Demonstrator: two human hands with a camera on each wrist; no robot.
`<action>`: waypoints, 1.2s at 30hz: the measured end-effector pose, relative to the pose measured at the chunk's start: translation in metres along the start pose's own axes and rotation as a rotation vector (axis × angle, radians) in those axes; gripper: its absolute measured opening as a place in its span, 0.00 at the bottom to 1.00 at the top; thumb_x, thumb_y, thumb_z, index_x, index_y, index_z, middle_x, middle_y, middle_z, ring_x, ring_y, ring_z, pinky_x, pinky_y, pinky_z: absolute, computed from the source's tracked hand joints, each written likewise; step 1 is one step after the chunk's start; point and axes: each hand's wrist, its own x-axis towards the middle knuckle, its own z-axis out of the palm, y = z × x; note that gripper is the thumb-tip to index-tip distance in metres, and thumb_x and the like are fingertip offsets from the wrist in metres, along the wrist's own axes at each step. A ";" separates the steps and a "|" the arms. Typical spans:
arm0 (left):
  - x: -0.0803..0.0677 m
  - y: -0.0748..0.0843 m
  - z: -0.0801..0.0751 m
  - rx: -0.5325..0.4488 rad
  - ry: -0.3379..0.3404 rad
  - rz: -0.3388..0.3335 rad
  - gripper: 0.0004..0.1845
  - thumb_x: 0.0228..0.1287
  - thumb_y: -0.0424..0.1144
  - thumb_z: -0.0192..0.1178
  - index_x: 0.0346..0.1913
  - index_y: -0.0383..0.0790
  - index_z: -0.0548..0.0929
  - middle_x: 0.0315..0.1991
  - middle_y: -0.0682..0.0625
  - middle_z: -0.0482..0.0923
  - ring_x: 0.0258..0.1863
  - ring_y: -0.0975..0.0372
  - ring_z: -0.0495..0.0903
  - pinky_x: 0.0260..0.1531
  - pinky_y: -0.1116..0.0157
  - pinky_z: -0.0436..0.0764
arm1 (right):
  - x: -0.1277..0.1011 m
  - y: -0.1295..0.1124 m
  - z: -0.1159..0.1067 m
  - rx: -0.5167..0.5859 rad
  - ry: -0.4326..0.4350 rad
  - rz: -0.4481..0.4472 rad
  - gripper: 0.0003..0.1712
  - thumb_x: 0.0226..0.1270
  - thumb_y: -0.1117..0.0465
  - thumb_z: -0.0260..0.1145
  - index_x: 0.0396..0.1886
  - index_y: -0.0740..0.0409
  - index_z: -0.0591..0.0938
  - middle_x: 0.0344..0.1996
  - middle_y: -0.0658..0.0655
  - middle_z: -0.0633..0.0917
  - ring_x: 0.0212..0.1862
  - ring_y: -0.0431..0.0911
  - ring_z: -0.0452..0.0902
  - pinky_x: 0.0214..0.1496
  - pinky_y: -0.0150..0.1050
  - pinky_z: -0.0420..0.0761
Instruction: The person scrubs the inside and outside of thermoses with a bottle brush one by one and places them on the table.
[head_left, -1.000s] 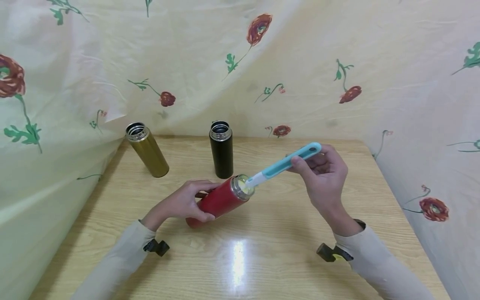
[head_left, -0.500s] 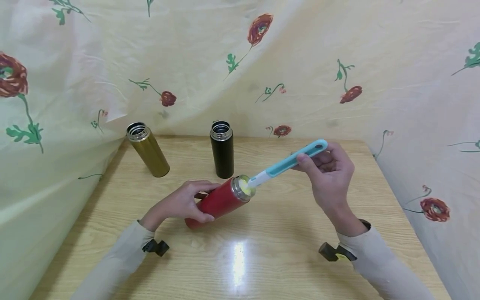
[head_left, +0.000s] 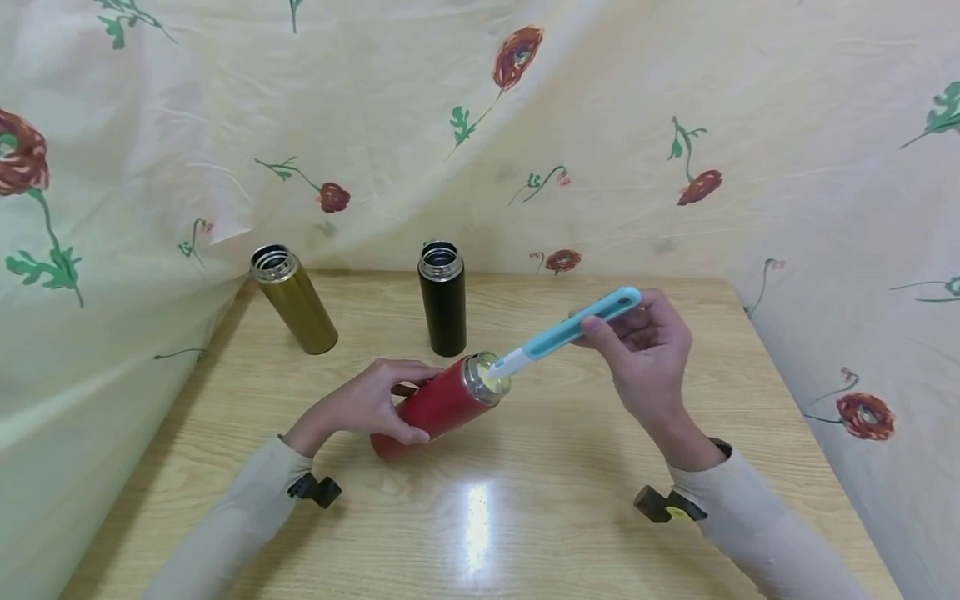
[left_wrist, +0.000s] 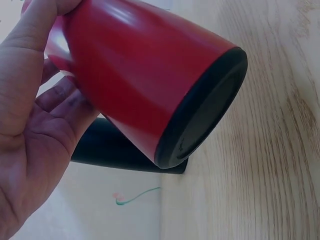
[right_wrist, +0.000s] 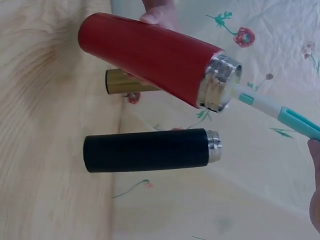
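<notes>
My left hand (head_left: 378, 400) grips a red thermos bottle (head_left: 442, 402) round its body, holding it tilted with the open steel mouth toward the right. Its black base (left_wrist: 205, 110) faces the left wrist camera, raised off the wood. My right hand (head_left: 648, 354) pinches the turquoise and white handle of a bottle brush (head_left: 558, 333) between thumb and fingers. The brush slants down into the red bottle's mouth, where pale yellow bristle or sponge (head_left: 491, 379) shows; the rest of its head is hidden inside.
Behind the hands, a black thermos bottle (head_left: 444, 308) stands upright without a lid. A gold thermos bottle (head_left: 300, 304), also lidless, stands farther left. Both are on a light wooden table (head_left: 585, 517). Flower-printed cloth (head_left: 615, 150) hangs round the back and sides.
My right hand drew the brush slightly out, up and to the right, then pushed it back in. The left hand and the red bottle stay nearly still.
</notes>
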 end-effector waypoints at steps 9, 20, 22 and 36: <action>0.009 0.011 0.004 -0.029 -0.021 0.023 0.42 0.49 0.46 0.79 0.70 0.48 0.76 0.61 0.58 0.80 0.56 0.63 0.81 0.53 0.61 0.85 | -0.018 0.012 0.012 -0.092 -0.045 0.048 0.13 0.63 0.78 0.68 0.42 0.81 0.74 0.37 0.56 0.91 0.34 0.43 0.89 0.33 0.34 0.88; 0.010 0.013 0.006 0.008 0.031 0.001 0.44 0.49 0.45 0.80 0.72 0.45 0.74 0.62 0.55 0.80 0.57 0.60 0.80 0.54 0.56 0.85 | -0.026 0.020 0.018 -0.083 -0.036 0.056 0.11 0.60 0.82 0.66 0.39 0.81 0.73 0.36 0.55 0.90 0.34 0.43 0.90 0.34 0.34 0.88; 0.011 0.012 0.006 0.009 0.037 0.000 0.44 0.49 0.45 0.80 0.72 0.45 0.74 0.62 0.55 0.80 0.57 0.60 0.80 0.54 0.56 0.85 | -0.027 0.021 0.018 -0.080 -0.030 0.059 0.11 0.60 0.83 0.66 0.39 0.81 0.73 0.36 0.56 0.90 0.34 0.44 0.90 0.34 0.35 0.88; 0.011 0.007 0.006 0.014 0.061 -0.009 0.44 0.50 0.44 0.80 0.72 0.44 0.74 0.61 0.54 0.79 0.58 0.57 0.80 0.55 0.53 0.84 | -0.028 0.023 0.016 -0.091 0.023 0.035 0.11 0.58 0.84 0.66 0.38 0.82 0.73 0.34 0.57 0.90 0.33 0.44 0.89 0.32 0.36 0.88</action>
